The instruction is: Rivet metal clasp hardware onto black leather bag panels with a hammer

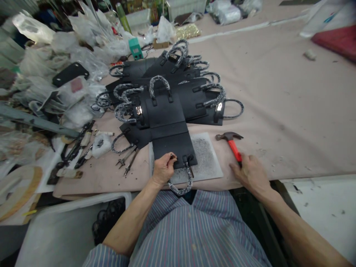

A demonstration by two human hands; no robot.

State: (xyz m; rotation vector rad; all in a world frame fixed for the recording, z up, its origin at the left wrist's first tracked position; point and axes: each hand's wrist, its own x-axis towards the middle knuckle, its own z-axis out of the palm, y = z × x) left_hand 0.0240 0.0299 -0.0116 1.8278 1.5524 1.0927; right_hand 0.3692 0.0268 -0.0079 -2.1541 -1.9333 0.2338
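My left hand [162, 170] is closed in a pinch over the near end of a black bag panel [174, 144]. Something small and dark, too small to name, shows at its fingertips. Beside it, a loop handle [180, 191] wrapped in black-and-white plastic hangs from the panel toward me. Under the panel lies a pale, speckled board [208, 159]. To the right, my right hand [253, 174] is closed around the lower grip of a claw hammer [233, 145] with a red handle, its head lying on the table.
More black bag panels [194, 96] with wrapped handles are heaped beyond the board. Thin metal tools [130, 161] lie to the left. Clear plastic bags [80, 40] crowd the far left. A red item [338, 42] sits at the far right of the table [280, 111].
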